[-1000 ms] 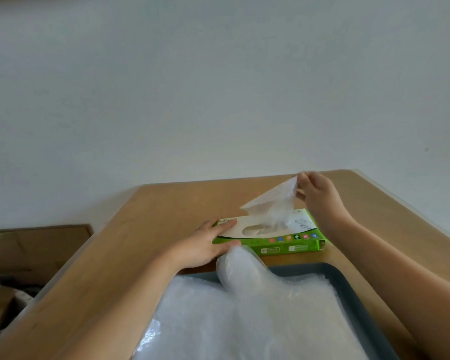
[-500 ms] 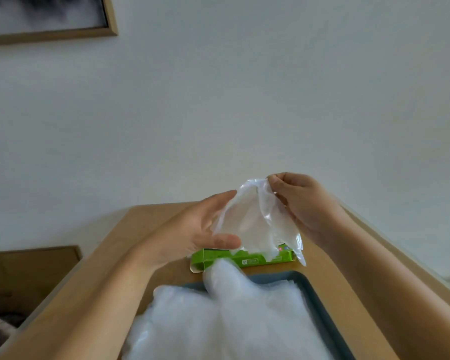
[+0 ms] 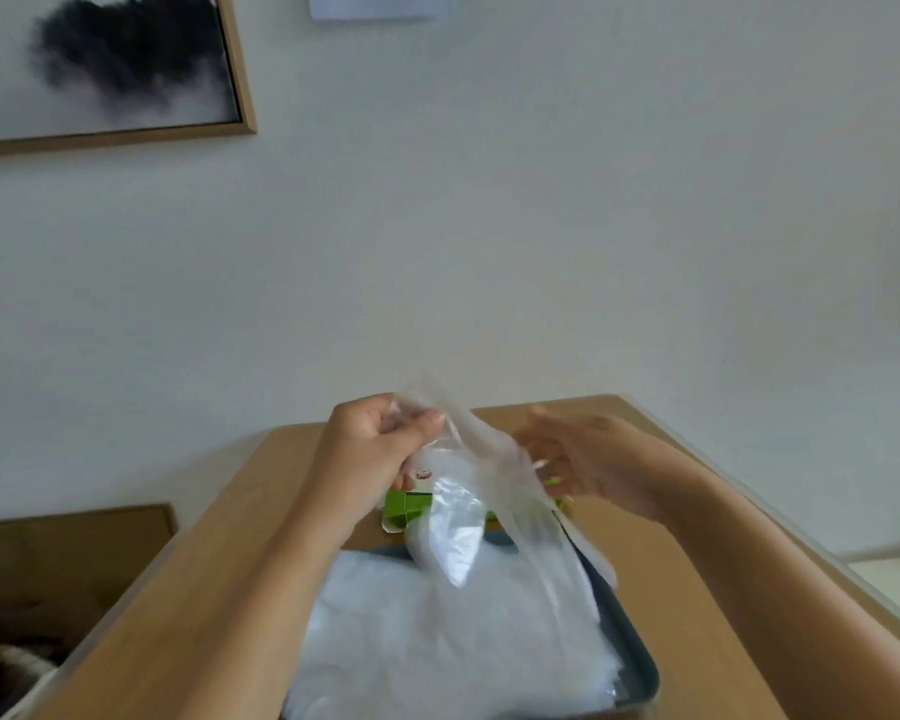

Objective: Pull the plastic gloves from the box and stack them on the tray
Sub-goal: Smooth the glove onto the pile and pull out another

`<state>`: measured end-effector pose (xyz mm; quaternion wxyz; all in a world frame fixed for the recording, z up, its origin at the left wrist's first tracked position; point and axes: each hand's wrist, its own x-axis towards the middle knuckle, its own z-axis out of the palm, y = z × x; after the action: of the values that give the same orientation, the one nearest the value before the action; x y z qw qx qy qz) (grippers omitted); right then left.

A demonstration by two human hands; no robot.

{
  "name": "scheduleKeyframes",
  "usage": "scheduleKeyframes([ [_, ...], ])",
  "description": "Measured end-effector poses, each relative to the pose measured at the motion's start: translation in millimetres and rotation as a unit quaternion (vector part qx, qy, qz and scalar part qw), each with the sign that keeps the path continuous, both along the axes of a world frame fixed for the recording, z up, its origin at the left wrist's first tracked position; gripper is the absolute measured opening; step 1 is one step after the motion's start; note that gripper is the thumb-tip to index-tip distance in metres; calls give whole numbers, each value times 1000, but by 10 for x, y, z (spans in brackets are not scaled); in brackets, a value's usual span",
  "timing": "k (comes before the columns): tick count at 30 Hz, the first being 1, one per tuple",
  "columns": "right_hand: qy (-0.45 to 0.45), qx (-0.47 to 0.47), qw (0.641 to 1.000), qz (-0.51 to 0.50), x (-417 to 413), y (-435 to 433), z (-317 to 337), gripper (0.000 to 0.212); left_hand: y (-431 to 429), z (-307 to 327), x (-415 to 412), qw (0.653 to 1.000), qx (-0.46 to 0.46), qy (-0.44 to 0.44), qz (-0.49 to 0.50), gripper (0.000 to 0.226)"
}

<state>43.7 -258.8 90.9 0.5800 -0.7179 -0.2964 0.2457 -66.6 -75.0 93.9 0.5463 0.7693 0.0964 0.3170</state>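
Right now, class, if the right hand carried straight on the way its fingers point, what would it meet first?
Most likely the clear plastic glove, pinched at its top by the left hand and hanging just ahead of the spread fingers of the right hand. Motion blur leaves it unclear whether they touch it.

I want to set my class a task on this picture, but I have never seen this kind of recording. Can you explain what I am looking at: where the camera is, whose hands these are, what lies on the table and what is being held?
There is no machine here. A person wears one wide-angle camera on the head, looking forward and down, so the arms coming in from below are that person's own. The left hand pinches the top of a clear plastic glove, which hangs above the table. The right hand is open beside it and blurred. Behind the glove lies a green box. Nearer the camera, a dark tray holds a pile of gloves.
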Motion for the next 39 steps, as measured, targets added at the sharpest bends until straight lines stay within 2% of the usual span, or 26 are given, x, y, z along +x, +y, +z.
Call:
scheduleKeyframes([
  [3, -86, 56, 995, -13, -120, -40, 139, 63, -43, 25, -32, 994, 105, 33, 15, 11],
  [5, -173, 23, 984, 27, -270, -56, 236, 71, -88, 35, -70, 987, 152, 52, 5, 17],
  [7, -261, -56, 963, 40, -394, -20, 291, 69, -127, 52, -120, 980, 178, 75, -39, 23],
  [9, -346, -117, 931, 27, -458, 53, 333, 59, -140, 80, -165, 974, 187, 102, -74, 22],
  [12, -407, -159, 899, 2, -521, 143, 436, 15, -76, 97, -193, 970, 187, 131, -77, 30],
  [13, -409, -163, 898, -2, -529, 164, 467, 5, -37, 93, -193, 969, 185, 143, -80, 26],
  [16, -404, -160, 901, -5, -545, 207, 564, 2, 31, 81, -198, 973, 109, 165, -123, 4],
  [20, -341, -123, 932, 4, -548, 200, 636, 8, 172, 8, -169, 973, 46, 177, -138, 9],
  [25, -239, -86, 967, -9, -444, 164, 643, 15, 259, 10, -170, 964, -46, 163, -206, 36],
  [27, -173, -77, 982, -1, -426, 129, 630, 15, 285, 38, -186, 961, -97, 141, -218, 29],
  [28, -162, -104, 981, 10, -430, 106, 610, 13, 292, 51, -201, 959, -116, 135, -220, 25],
  [30, -206, -216, 953, 42, -430, 67, 566, 6, 342, 79, -217, 964, -109, 134, -201, 21],
  [32, -270, -296, 915, 50, -434, 63, 513, 29, 390, 121, -257, 971, -83, 140, -176, 20],
  [34, -311, -260, 913, 39, -475, 124, 481, 53, 421, 168, -311, 972, -57, 155, -165, 25],
  [35, -321, -219, 921, 40, -513, 166, 469, 57, 433, 191, -333, 971, -45, 165, -165, 29],
  [37, -335, -155, 929, 21, -570, 281, 416, 49, 441, 214, -369, 967, -36, 187, -167, 26],
  [39, -350, -104, 931, -17, -633, 397, 376, 23, 475, 222, -386, 961, -30, 213, -171, 31],
])
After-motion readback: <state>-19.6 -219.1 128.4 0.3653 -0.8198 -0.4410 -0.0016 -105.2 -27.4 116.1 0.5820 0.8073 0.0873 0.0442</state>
